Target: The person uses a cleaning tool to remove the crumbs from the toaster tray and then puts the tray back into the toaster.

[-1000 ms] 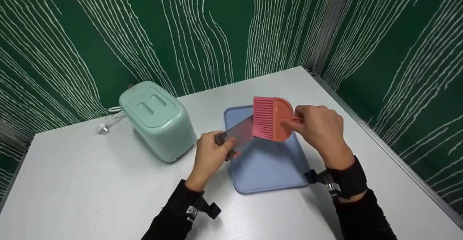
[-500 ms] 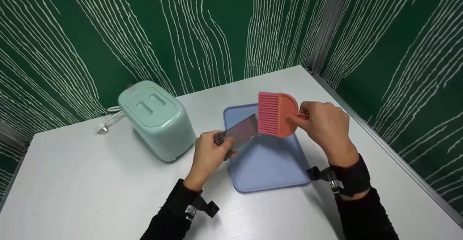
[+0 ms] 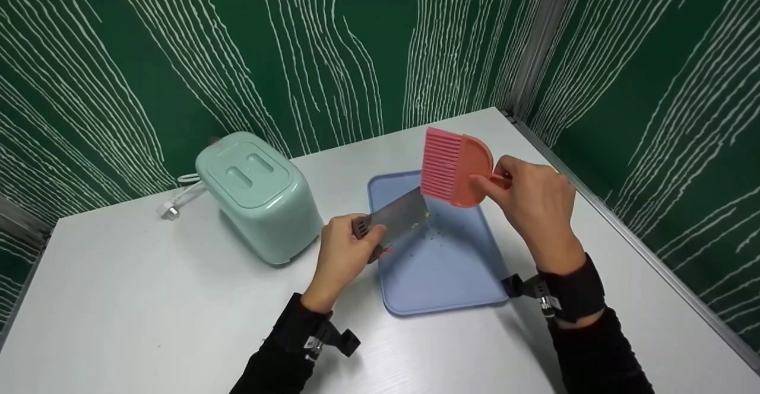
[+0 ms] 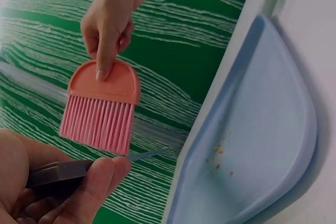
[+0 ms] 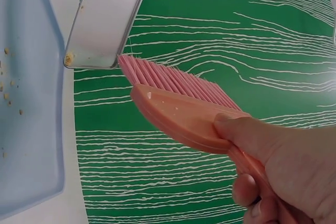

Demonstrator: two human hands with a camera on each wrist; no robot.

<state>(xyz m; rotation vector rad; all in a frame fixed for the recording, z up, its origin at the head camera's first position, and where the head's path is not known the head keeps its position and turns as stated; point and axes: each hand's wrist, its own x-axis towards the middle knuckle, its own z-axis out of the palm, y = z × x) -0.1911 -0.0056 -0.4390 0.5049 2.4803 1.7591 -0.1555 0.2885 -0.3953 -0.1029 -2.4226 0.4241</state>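
My left hand (image 3: 341, 254) pinches the dark end piece of a thin metal crumb tray (image 3: 399, 221), thumb on top. The tray slants over a shallow blue tray (image 3: 439, 290) on the table. Yellowish crumbs cling to the crumb tray's far corner in the right wrist view. Fallen crumbs (image 4: 218, 153) are scattered on the blue tray. My right hand (image 3: 537, 207) grips the handle of an orange brush (image 3: 473, 171), thumb laid against its head. The brush's pink bristles (image 5: 178, 82) are at the crumb tray's far end; whether they touch it I cannot tell.
A mint-green toaster (image 3: 261, 198) stands left of the blue tray on the white table (image 3: 178, 311). Its plug (image 3: 169, 210) lies behind it to the left. Green walls (image 3: 368, 44) with white streaks border the back and right.
My right hand has moved the brush away from me, raising its bristles to the crumb tray's far end. Crumbs now show there and on the blue tray. My left hand is nearly still.
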